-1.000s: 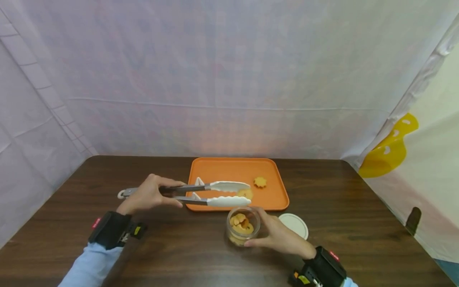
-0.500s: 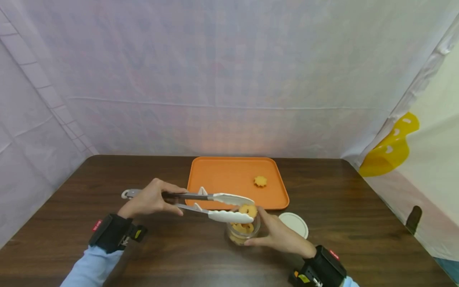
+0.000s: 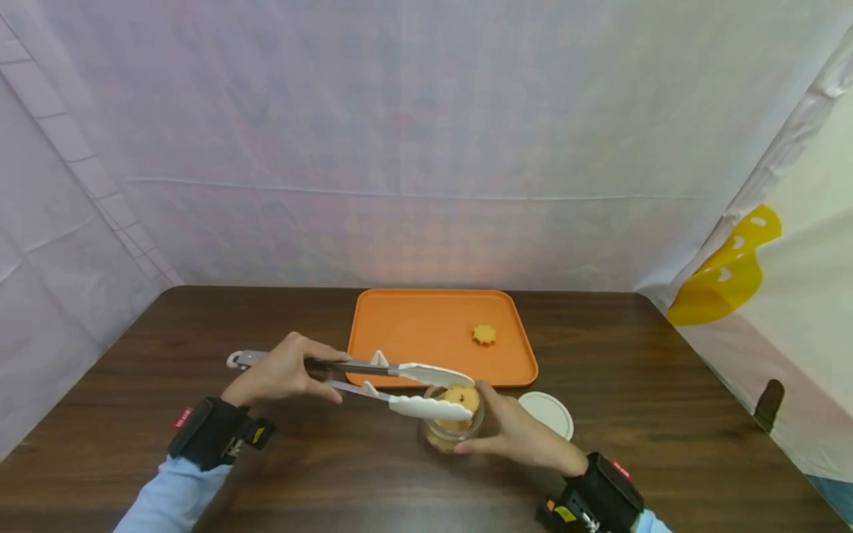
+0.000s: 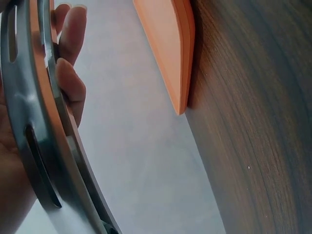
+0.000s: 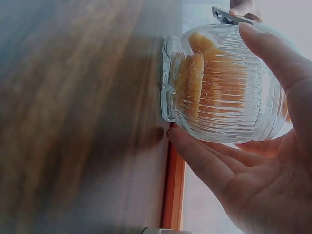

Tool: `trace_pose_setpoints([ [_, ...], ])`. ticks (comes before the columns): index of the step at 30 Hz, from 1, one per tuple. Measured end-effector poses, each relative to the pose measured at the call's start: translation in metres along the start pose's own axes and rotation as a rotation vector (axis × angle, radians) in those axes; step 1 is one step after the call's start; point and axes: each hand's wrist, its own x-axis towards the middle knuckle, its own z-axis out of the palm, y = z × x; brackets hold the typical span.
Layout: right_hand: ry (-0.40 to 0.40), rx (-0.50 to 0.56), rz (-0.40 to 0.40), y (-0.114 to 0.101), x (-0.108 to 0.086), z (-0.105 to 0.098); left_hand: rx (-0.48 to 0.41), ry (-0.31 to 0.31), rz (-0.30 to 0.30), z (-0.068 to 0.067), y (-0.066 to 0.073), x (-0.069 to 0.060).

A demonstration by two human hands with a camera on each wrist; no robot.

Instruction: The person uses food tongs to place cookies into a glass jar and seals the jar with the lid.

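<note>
The right hand (image 3: 516, 438) curls round a glass jar (image 3: 440, 444) just before the orange tray (image 3: 406, 318); the left hand (image 3: 285, 371) grips tongs (image 3: 429, 407), tips parted over the jar's mouth. A cookie (image 3: 484, 334) lies beyond, toward the tray's right edge.

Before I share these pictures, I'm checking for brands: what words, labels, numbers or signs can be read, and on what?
No text is legible.
Left wrist's red tag: pale marks, too small to read.
Right wrist's red tag: likewise too small.
Tongs, glass jar, white lid: no lettering visible.
</note>
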Motion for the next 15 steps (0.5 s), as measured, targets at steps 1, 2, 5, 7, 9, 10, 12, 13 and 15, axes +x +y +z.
trace_pose_setpoints([
  [1, 0.001, 0.001, 0.002, 0.0000, 0.0002, 0.0001, 0.003, 0.000, -0.002, -0.0001, 0.0001, 0.0002],
  [2, 0.002, 0.001, 0.000, 0.0000, 0.0002, 0.0001, 0.007, -0.001, -0.007, -0.0003, 0.0002, 0.0003],
  [5, 0.006, 0.000, -0.003, 0.0001, 0.0005, 0.0007, 0.005, -0.007, -0.018, -0.0006, 0.0009, 0.0005],
  [7, 0.008, -0.004, -0.007, 0.0002, 0.0003, 0.0010, -0.010, -0.015, -0.026, -0.0011, 0.0016, 0.0001],
  [9, 0.011, -0.004, -0.019, 0.0008, -0.0001, 0.0014, -0.032, -0.025, -0.034, -0.0017, 0.0024, -0.0003],
  [10, 0.012, -0.007, -0.025, 0.0011, -0.0004, 0.0016, -0.043, -0.031, -0.037, -0.0019, 0.0028, -0.0004],
  [12, 0.015, -0.004, -0.033, 0.0011, -0.0008, 0.0016, -0.057, -0.037, -0.045, -0.0024, 0.0034, -0.0008],
  [13, 0.017, -0.001, -0.039, 0.0012, -0.0008, 0.0017, -0.059, -0.038, -0.047, -0.0024, 0.0037, -0.0007],
  [15, 0.021, -0.003, -0.048, 0.0013, -0.0010, 0.0019, -0.055, -0.036, -0.044, -0.0026, 0.0041, -0.0007],
])
